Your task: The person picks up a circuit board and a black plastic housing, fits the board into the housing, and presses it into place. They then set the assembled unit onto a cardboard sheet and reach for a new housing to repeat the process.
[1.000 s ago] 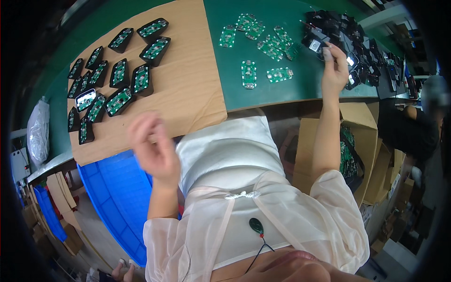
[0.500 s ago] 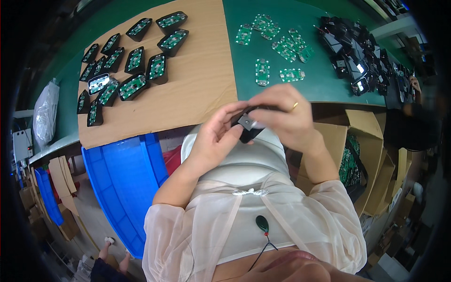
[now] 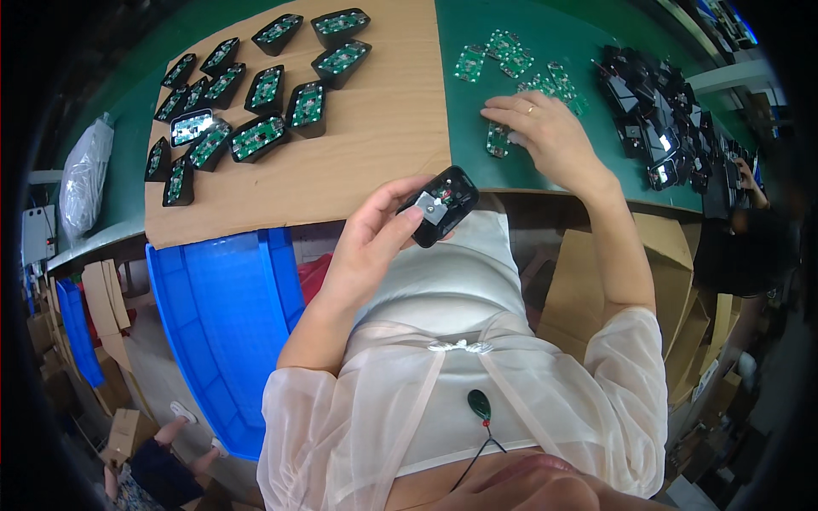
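My left hand (image 3: pixel 375 238) holds a black plastic housing (image 3: pixel 440 204) just off the table's near edge, its open side up with a pale part inside. My right hand (image 3: pixel 545 136) rests on the green mat (image 3: pixel 596 51), fingers spread over a small green circuit board (image 3: pixel 498 139). Several more green circuit boards (image 3: pixel 520 68) lie just beyond it. On the brown cardboard sheet (image 3: pixel 383 128) to the left sit several black housings with green boards fitted (image 3: pixel 256 111).
A heap of empty black housings (image 3: pixel 656 119) fills the mat's right side. A blue plastic bin (image 3: pixel 221 324) stands below the table at my left, cardboard boxes (image 3: pixel 673 281) at my right. A clear plastic bag (image 3: pixel 85 175) lies at the far left. Another person's feet (image 3: pixel 183 426) show at the lower left.
Both hands were together on the black housing in front of me. Now the right hand has gone out to the boards on the mat, and the left keeps the housing alone.
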`<state>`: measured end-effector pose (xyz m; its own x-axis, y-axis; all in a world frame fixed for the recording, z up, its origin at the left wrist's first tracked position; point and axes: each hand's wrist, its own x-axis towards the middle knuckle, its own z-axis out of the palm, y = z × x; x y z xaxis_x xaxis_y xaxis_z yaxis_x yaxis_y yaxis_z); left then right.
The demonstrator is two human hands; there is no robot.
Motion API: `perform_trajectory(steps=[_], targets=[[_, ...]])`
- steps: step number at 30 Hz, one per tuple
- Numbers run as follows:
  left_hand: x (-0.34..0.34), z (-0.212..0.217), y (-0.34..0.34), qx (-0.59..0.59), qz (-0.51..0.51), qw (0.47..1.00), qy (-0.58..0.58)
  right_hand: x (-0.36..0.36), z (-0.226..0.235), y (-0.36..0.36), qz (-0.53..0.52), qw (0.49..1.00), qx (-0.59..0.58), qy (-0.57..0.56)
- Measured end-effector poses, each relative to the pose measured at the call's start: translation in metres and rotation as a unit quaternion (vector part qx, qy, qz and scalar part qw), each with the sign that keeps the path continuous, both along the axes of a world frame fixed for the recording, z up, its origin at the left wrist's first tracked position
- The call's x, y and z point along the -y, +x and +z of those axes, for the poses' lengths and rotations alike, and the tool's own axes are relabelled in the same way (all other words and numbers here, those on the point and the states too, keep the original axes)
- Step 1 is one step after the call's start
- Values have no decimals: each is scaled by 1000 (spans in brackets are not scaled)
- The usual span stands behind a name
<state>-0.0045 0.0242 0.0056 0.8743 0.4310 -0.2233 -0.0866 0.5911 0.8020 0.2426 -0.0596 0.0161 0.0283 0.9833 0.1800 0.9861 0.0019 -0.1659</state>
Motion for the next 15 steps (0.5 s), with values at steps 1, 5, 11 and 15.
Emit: perform_trajectory(steps=[1,5,11,15], targets=[[0,-1,0,-9,-3,1000,10,-1,4,-1,2,1000,0,-1],[1,-3,0,-15,8,1000,19,5,3,1,-46,998,4,30],[2,-2,9,-24,41,999,23,21,15,-43,-114,896,-394,168],[2,-1,12,-31,36,998,47,32,25,-87,-66,775,-586,228]])
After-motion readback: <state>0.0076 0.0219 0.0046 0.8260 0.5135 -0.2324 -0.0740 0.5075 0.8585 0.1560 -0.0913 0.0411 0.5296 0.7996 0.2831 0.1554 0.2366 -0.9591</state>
